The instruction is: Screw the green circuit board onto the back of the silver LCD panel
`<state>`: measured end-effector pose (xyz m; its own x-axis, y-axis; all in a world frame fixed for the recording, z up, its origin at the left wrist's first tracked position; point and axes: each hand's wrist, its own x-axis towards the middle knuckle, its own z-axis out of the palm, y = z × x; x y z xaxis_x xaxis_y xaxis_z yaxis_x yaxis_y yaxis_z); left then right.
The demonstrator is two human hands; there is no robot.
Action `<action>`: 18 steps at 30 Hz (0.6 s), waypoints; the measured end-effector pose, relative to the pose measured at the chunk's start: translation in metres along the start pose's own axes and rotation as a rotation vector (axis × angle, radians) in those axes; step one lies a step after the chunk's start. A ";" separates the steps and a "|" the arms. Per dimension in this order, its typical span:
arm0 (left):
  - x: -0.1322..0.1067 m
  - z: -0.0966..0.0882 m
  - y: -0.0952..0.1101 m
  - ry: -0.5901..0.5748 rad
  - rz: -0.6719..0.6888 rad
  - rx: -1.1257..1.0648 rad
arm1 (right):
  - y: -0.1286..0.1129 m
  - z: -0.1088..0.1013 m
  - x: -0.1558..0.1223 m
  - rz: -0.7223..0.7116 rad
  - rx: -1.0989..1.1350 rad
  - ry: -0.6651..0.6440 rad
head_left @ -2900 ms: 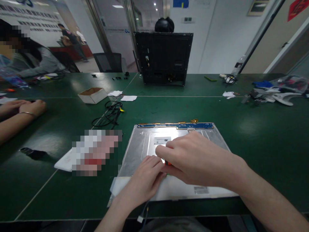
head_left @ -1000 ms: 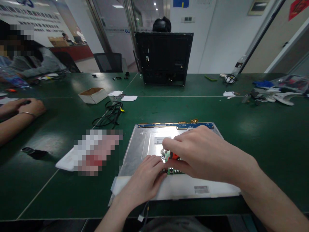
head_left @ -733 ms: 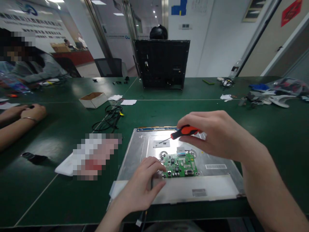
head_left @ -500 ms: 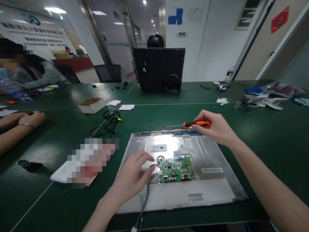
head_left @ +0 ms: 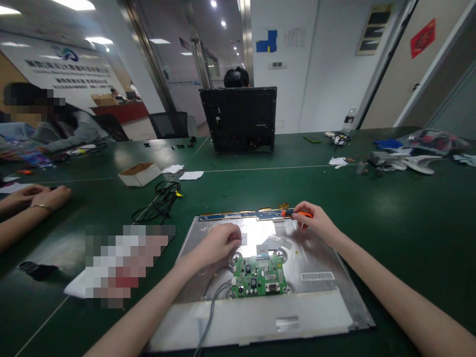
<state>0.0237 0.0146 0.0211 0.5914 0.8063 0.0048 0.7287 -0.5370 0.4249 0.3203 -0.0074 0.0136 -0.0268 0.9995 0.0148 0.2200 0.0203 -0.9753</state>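
Observation:
My right hand (head_left: 314,222) is closed round an orange and black screwdriver (head_left: 306,214), held low and roughly level at the far edge of the panel. Its tip lies near the narrow blue circuit strip (head_left: 238,216) there. My left hand (head_left: 223,241) is over the left half of the silver display panel (head_left: 316,310), with fingers curled together; anything between them is hidden. A green circuit board (head_left: 258,277) sits on the panel's middle, below and right of my left hand. Grey cables (head_left: 210,317) run from the board's left side over the front edge.
Left of the panel lie a black cable coil (head_left: 158,201), a blurred-out flat item (head_left: 122,267) and an open box (head_left: 139,175). A black monitor housing (head_left: 240,119) stands at the back. Another person's hands (head_left: 48,198) rest at far left. Loose parts (head_left: 394,161) lie far right.
My left hand has moved up and away from the cables, its fingers curling in. My right hand has lowered the screwdriver to the blue strip. The view has tilted up slightly.

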 end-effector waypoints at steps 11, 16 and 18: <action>-0.001 -0.005 0.004 -0.030 -0.056 -0.011 | 0.020 0.002 -0.019 0.016 0.080 0.061; 0.004 -0.006 0.012 0.019 0.021 -0.028 | 0.020 0.001 -0.017 -0.022 0.117 0.097; 0.010 -0.003 0.019 -0.020 0.097 -0.075 | 0.020 0.000 -0.016 -0.036 0.133 0.126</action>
<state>0.0428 0.0131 0.0322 0.6652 0.7461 0.0309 0.6407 -0.5915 0.4895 0.3255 -0.0232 -0.0062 0.0920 0.9933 0.0697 0.0900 0.0614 -0.9940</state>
